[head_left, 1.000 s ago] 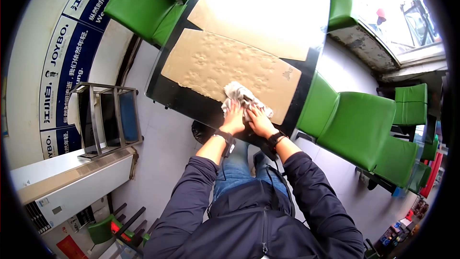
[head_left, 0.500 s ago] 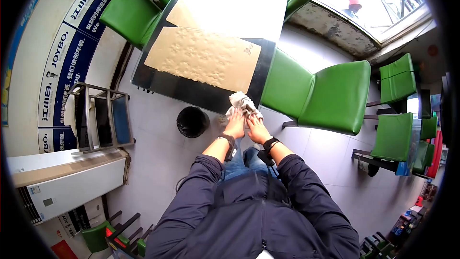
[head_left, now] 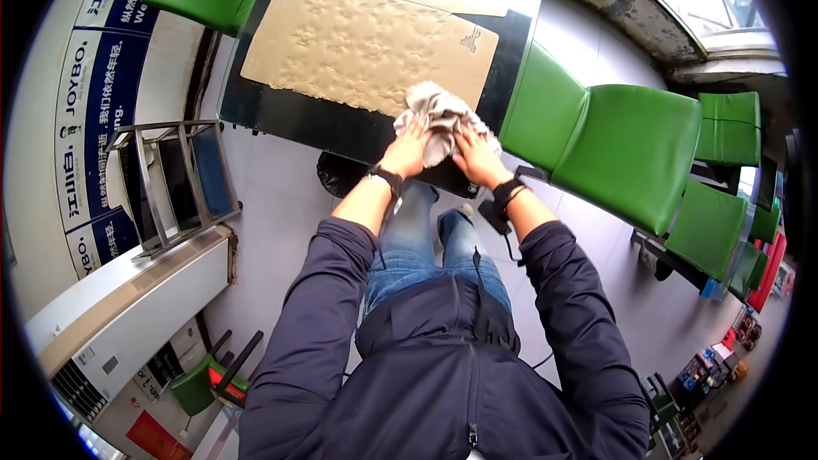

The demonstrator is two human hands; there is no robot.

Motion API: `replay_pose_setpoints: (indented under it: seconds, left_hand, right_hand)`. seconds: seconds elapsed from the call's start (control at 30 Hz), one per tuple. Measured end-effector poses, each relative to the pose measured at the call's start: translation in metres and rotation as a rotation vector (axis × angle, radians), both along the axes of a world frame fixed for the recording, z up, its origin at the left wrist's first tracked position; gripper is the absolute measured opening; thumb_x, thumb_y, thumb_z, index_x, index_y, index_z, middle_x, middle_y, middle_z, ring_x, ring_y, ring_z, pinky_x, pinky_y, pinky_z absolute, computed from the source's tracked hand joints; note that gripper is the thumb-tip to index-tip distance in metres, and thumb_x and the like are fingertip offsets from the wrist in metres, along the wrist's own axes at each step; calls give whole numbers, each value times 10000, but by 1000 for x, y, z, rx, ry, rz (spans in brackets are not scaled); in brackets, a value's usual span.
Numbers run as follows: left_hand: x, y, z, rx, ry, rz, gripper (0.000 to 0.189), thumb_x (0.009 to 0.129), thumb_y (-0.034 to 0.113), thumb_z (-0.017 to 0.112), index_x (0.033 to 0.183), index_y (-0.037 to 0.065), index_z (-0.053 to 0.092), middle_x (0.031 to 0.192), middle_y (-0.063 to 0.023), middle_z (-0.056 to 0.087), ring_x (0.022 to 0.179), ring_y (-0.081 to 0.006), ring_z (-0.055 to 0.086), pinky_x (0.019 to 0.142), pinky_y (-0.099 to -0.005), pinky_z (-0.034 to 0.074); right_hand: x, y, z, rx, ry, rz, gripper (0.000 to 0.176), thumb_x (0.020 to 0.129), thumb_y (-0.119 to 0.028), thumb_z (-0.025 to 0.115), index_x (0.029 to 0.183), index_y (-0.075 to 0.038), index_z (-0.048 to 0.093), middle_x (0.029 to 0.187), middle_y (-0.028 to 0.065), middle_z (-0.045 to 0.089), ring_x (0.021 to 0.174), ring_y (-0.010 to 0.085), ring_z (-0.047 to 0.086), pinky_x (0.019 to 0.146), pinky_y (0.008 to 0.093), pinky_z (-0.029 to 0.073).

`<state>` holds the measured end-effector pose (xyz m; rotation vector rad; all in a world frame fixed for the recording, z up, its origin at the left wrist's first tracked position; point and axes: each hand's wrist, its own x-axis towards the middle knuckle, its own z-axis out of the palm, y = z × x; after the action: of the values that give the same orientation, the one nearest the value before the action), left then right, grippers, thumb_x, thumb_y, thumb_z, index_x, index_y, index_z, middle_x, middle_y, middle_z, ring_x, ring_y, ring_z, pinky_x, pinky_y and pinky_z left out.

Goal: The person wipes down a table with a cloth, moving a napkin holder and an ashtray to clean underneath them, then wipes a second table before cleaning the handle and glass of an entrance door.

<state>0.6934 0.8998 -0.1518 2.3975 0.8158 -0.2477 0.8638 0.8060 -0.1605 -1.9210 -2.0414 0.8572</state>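
Observation:
A crumpled whitish rag [head_left: 440,116] is bunched between my two hands over the near edge of the black table [head_left: 298,119]. My left hand [head_left: 409,149] grips its left side, and my right hand [head_left: 479,158] has the right side. Some fingertips are hidden in the folds. Just beyond the rag lies a tan sheet [head_left: 366,43] that looks like cardboard, dented across its surface, with a ragged near edge and a small dark print at its right. The rag overlaps that sheet's near edge.
Green chairs stand right of the table, the nearest chair [head_left: 635,153] close by my right arm. A black bin [head_left: 338,174] is partly under the table's front edge. To the left are a metal rack [head_left: 183,179] and a long white unit [head_left: 162,298].
Both hands have moved forward with the rag, from the table's front edge to over the tabletop. My view has come closer to the table, and the bin is now mostly covered.

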Motion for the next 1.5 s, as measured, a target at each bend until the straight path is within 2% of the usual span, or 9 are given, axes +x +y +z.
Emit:
replay_pose_setpoints:
  seconds: [0.27, 0.43, 0.57, 0.7, 0.77, 0.9, 1.07, 1.27, 1.5]
  left_hand:
    - [20, 101, -2, 70, 48, -88, 564, 613, 16, 500, 1158, -2, 353, 1289, -226, 158, 1211, -329, 134, 987, -350, 167]
    - [-1, 69, 29, 69, -12, -162, 571, 598, 4, 526, 1148, 0, 375, 1268, -210, 228, 1207, -298, 176, 980, -355, 183]
    - [-38, 35, 30, 55, 26, -272, 585, 558, -19, 541, 1127, 30, 412, 1299, -119, 219, 1224, -256, 152, 973, -362, 205]
    - [-35, 58, 21, 213, 47, -442, 549, 591, -9, 497, 1130, 48, 414, 1301, -109, 222, 1223, -241, 160, 974, -355, 205]
    - [-21, 80, 17, 158, -10, -354, 574, 543, -65, 458, 1111, 12, 416, 1284, -165, 225, 1221, -273, 150, 982, -364, 183]
    - [1, 116, 2, 185, -107, -215, 593, 549, -58, 465, 1134, 24, 406, 1282, -169, 225, 1224, -281, 126, 985, -360, 176]
    - [-2, 103, 0, 116, -188, -144, 568, 564, -52, 464, 1127, -19, 395, 1247, -232, 239, 1194, -338, 181, 980, -370, 185]
    - [-31, 72, 26, 151, 0, -337, 552, 580, -30, 471, 1127, 10, 403, 1291, -152, 221, 1224, -264, 150, 983, -384, 167]
    - [25, 136, 0, 22, -17, -139, 538, 627, 31, 479, 1155, 11, 375, 1289, -178, 210, 1219, -299, 134, 980, -379, 168]
  right_hand:
    - [27, 91, -8, 43, 98, -9, 448, 764, -172, 475, 1172, -45, 342, 1223, 188, 299, 1149, 347, 257, 944, 389, 232]
    - [18, 56, 11, 128, 76, 67, 438, 755, -144, 477, 1157, -22, 353, 1180, 192, 343, 1125, 323, 303, 935, 386, 243]
    - [-1, 2, 24, 60, 33, 69, 412, 765, -133, 460, 1147, -13, 365, 1220, 155, 310, 1178, 293, 228, 974, 408, 175]
    - [12, 22, 22, 53, -55, 131, 358, 780, -138, 437, 1101, 14, 398, 1219, 156, 314, 1177, 294, 233, 982, 400, 159]
    - [24, 52, 15, 121, 20, 97, 351, 788, -151, 427, 1088, 28, 399, 1189, 178, 342, 1148, 304, 272, 962, 393, 194]
    - [37, 103, 7, 182, -47, 31, 369, 802, -173, 398, 1123, 8, 378, 1185, 160, 350, 1143, 312, 275, 954, 395, 206]
    - [29, 87, 16, 109, -30, 41, 377, 815, -165, 392, 1144, 15, 358, 1202, 191, 308, 1169, 326, 230, 962, 386, 188]
    - [7, 28, 21, 91, 10, 57, 361, 798, -135, 409, 1130, 1, 371, 1248, 140, 288, 1196, 278, 204, 986, 401, 148]
    - [42, 109, 4, 198, 44, -68, 333, 786, -156, 428, 1070, 18, 418, 1158, 175, 365, 1113, 312, 310, 931, 384, 243]
